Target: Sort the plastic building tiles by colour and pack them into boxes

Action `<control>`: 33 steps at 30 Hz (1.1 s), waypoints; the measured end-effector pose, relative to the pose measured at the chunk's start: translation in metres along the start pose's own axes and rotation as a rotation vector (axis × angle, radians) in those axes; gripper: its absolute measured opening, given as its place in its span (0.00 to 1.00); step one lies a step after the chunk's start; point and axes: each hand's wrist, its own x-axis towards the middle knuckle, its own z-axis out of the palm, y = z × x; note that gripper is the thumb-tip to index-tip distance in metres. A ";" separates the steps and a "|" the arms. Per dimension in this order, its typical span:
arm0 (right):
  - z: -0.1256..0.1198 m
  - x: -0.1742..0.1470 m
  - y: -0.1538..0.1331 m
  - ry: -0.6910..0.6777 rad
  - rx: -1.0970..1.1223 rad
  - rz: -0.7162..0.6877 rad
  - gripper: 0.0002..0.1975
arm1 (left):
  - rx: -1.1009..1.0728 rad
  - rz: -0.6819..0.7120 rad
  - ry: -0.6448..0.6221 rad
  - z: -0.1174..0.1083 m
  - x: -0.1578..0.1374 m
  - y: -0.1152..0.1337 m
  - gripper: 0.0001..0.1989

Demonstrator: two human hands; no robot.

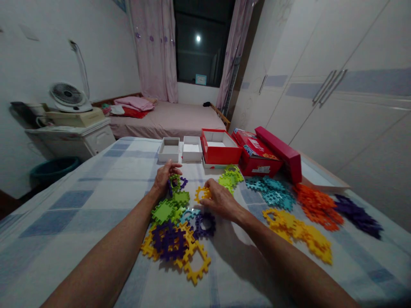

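Observation:
My left hand (164,176) is curled at the far end of a cluster of gear-edged plastic pieces, its fingers round a small purple-and-green joined piece (175,183). My right hand (221,199) pinches a yellow gear-edged ring (202,194) just above the cloth. Between my forearms lie light green pieces (164,211), a dark purple lattice piece (170,241), yellow ring pieces (196,267), a purple ring (205,225) and a light blue piece (189,214). Some of them overlap, so I cannot tell which are joined.
Sorted piles lie to the right: lime green (230,179), teal (275,193), yellow (302,233), orange (317,206) and purple (358,216). Behind stand two small white boxes (169,155), an open red box (221,155), a red carton (258,162) and a leaning red lid (282,156).

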 end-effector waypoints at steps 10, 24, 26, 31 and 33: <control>-0.066 -0.122 0.066 -0.129 -0.083 0.229 0.12 | -0.008 -0.003 0.013 0.003 -0.003 0.003 0.27; 0.002 -0.046 -0.001 -0.008 -0.009 -0.184 0.13 | -0.003 0.001 0.025 0.002 -0.002 0.002 0.27; 0.019 -0.030 -0.016 -0.050 -0.069 -0.213 0.11 | 0.002 0.004 0.020 0.002 -0.001 0.001 0.28; 0.040 -0.012 -0.026 -0.065 -0.143 -0.178 0.09 | 0.013 0.008 0.012 0.002 0.001 0.000 0.29; 0.041 -0.013 -0.025 -0.067 -0.099 -0.155 0.09 | 0.013 0.012 0.007 0.001 0.001 -0.001 0.28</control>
